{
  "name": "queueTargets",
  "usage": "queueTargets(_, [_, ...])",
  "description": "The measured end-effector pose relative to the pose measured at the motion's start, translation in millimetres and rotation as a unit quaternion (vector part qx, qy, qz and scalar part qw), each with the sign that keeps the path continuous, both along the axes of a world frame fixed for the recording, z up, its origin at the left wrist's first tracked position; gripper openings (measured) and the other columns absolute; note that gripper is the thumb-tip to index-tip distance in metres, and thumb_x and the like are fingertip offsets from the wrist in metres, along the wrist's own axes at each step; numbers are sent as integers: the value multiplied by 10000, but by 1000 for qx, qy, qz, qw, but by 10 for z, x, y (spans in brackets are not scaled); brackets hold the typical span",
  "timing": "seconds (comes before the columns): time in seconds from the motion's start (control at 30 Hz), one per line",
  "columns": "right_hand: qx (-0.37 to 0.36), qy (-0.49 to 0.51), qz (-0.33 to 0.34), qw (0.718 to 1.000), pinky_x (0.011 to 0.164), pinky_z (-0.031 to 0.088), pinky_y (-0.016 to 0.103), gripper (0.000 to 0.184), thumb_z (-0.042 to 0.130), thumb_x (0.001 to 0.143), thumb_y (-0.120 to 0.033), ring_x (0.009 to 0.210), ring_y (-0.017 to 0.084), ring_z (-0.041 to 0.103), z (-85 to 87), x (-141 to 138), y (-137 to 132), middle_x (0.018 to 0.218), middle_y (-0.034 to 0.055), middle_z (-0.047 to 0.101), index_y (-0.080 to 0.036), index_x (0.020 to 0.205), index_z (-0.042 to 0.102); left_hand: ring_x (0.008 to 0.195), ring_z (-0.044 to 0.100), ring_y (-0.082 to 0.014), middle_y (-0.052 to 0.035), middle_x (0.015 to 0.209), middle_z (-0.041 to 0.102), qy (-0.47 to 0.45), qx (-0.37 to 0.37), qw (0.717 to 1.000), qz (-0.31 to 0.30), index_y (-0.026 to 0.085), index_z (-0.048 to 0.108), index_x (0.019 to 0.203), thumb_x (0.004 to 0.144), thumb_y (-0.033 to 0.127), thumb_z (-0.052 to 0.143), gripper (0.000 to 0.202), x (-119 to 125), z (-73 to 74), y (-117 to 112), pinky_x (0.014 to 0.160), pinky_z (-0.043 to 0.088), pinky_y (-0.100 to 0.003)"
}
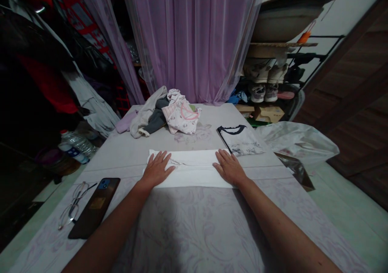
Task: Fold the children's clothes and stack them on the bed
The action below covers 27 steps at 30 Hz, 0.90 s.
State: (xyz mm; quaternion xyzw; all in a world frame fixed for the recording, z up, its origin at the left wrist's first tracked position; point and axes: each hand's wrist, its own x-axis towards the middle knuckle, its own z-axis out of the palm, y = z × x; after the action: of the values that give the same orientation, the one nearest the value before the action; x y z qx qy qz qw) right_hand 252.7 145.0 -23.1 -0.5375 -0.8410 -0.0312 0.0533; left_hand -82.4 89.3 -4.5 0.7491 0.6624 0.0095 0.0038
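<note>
A folded white garment (194,169) lies flat on the pale floral bedsheet (194,232) in front of me. My left hand (157,169) rests palm down on its left end, fingers stretched out and spread. My right hand (229,168) presses flat on its right end, fingers also extended. Neither hand grips anything. Just beyond the right hand lies a folded white T-shirt with a dark collar (241,139). Farther back sits a loose pile of clothes (165,113), grey, beige and a pink-printed white piece.
A phone (95,212) and a pair of glasses (72,204) lie at the left edge of the sheet. A water bottle (75,145) lies off the left side. A crumpled plastic bag (297,141) sits at right. A purple curtain (194,38) and a shoe rack (266,83) stand behind.
</note>
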Motion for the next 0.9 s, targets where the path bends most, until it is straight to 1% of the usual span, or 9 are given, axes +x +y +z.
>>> queueTargets(0.1, [-5, -3, -2, 1000, 1124, 275, 478, 570, 323, 983, -440, 1417, 286, 323, 29, -17, -13, 1525, 157, 377, -119, 1441, 432, 1438, 307, -274, -85, 1531, 399, -6, 15, 1000, -5, 215, 420, 1460, 957, 526, 351, 595, 16, 10, -20, 1181, 190, -502])
queueTargets(0.2, [0, 2, -1, 1000, 1113, 288, 473, 540, 339, 981, -421, 1406, 289, 336, 67, -20, -29, 1513, 152, 403, -134, 1423, 458, 1410, 360, -259, -82, 1492, 462, -23, 79, 997, 4, 223, 508, 1391, 970, 453, 342, 508, -43, 76, -66, 1173, 232, -463])
queueTargets(0.27, [6, 10, 9, 1000, 1097, 314, 453, 500, 343, 980, -400, 1378, 286, 376, 106, -10, -22, 1480, 147, 452, -151, 1381, 507, 1377, 406, -250, -94, 1460, 500, -40, 124, 990, 49, 205, 542, 1352, 973, 409, 326, 481, -168, 151, -93, 1149, 283, -427])
queueTargets(0.33, [14, 20, 20, 1000, 1070, 350, 414, 456, 340, 980, -371, 1325, 274, 441, 156, 6, 11, 1424, 138, 516, -169, 1322, 565, 1322, 465, -251, -113, 1413, 545, -53, 135, 982, 121, 181, 561, 1323, 965, 398, 330, 478, -335, 243, -109, 1110, 336, -393])
queueTargets(0.43, [28, 37, 0, 999, 1025, 394, 382, 422, 356, 964, -298, 1241, 262, 520, 230, 25, 115, 1371, 129, 565, -176, 1292, 591, 1186, 571, -272, -130, 1278, 641, -63, 63, 971, 221, 173, 630, 1221, 941, 446, 360, 475, -549, 377, -114, 1007, 415, -365])
queueTargets(0.57, [12, 25, -47, 998, 964, 430, 383, 438, 390, 935, -228, 1172, 273, 566, 313, 35, 270, 1316, 145, 603, -159, 1336, 554, 975, 657, -263, -91, 1043, 730, -91, -53, 955, 278, 223, 703, 960, 909, 539, 379, 456, -607, 493, -96, 774, 468, -317])
queueTargets(0.67, [-19, -12, -71, 997, 887, 453, 380, 442, 425, 927, -261, 1101, 287, 593, 393, 42, 353, 1216, 169, 646, -150, 1336, 548, 893, 667, -228, -53, 958, 737, -106, -85, 947, 292, 239, 677, 918, 869, 589, 433, 429, -538, 524, -58, 669, 438, -276])
queueTargets(0.73, [-45, -31, -67, 996, 854, 458, 369, 422, 458, 910, -289, 1086, 291, 594, 462, 47, 410, 1174, 172, 657, -158, 1288, 589, 870, 668, -216, -44, 948, 735, -92, -102, 947, 290, 239, 658, 915, 846, 584, 472, 398, -497, 529, -20, 638, 425, -262])
queueTargets(0.9, [-116, -46, -67, 990, 830, 458, 341, 360, 566, 841, -331, 1047, 273, 628, 595, 40, 608, 1139, 138, 686, -201, 1153, 691, 919, 679, -251, -99, 1017, 733, -44, -144, 957, 249, 211, 664, 897, 804, 491, 556, 315, -465, 516, 86, 660, 449, -276])
